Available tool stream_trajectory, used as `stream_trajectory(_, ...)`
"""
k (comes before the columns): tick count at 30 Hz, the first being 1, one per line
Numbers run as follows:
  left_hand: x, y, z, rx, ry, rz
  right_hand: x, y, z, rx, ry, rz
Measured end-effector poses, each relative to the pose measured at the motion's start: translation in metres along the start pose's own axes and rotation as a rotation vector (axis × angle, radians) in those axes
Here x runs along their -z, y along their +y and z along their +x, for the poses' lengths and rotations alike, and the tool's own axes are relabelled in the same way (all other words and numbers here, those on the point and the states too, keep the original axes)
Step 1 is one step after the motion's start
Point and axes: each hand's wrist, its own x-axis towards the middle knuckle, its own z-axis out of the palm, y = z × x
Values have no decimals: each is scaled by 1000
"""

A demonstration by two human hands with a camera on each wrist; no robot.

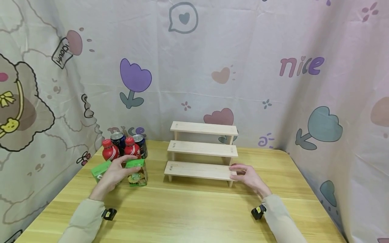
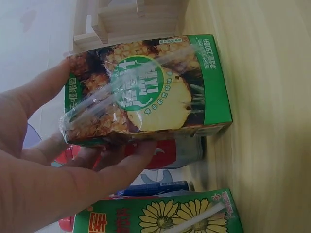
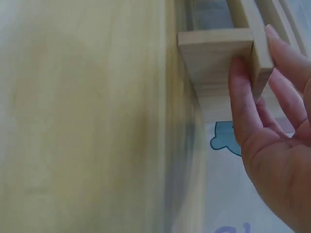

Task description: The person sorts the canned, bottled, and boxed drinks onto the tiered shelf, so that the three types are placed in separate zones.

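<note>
The left hand [image 1: 117, 172] holds the pineapple box [image 1: 137, 175] in a narrow grip, fingers and thumb against its sides; the box is on the left of the desk [image 1: 182, 212]. Its green end band carries small print in which "250" can be read. White Chinese characters in a green circle are partly blurred by a clear-wrapped straw [image 2: 97, 100] running across them.

The right hand [image 1: 247, 177] pinches the right end of the lowest board of the 3-tier shelf [image 1: 200, 170], which stands to the right of the box. In the right wrist view only that end of the shelf shows, the rest cut off.

Left of the pineapple box, the flower box [image 1: 98, 169] leans, half hidden by the left hand. The left wrist view shows yellow blooms and yellow characters on red, cut off by the lower edge.

On the far side of the boxes are 2 red bottles [image 1: 110, 152], their lower parts covered and their labels too small to read. Behind these, 2 dark cans [image 1: 118, 137] are partly blocked, their print unclear.

The curtain [image 1: 252, 40] reads "nice" at far right and again low at far left, there partly behind the cans.
</note>
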Motion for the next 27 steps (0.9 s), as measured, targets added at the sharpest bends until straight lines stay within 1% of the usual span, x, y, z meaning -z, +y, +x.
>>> stream_trajectory(3,1,-1,0,15,-9,7,-2,1,1,-3,-15,-39)
stream_trajectory(4,1,-2,0,16,-14,10,-2,1,1,-6,-18,-35)
stream_trajectory(9,2,-3,1,1,-11,34,-4,0,5,18,-15,-40)
stream_trajectory(11,2,-4,1,-7,-11,38,-4,-1,6,18,-24,-27)
stream_trajectory(17,-1,-5,1,-27,-20,54,-2,0,5,-34,-67,49)
stream_trajectory(21,-4,-5,1,-43,-19,47,1,0,3,-40,-102,81)
stream_trajectory(27,-9,2,2,-72,-21,44,5,3,2,-31,-100,99)
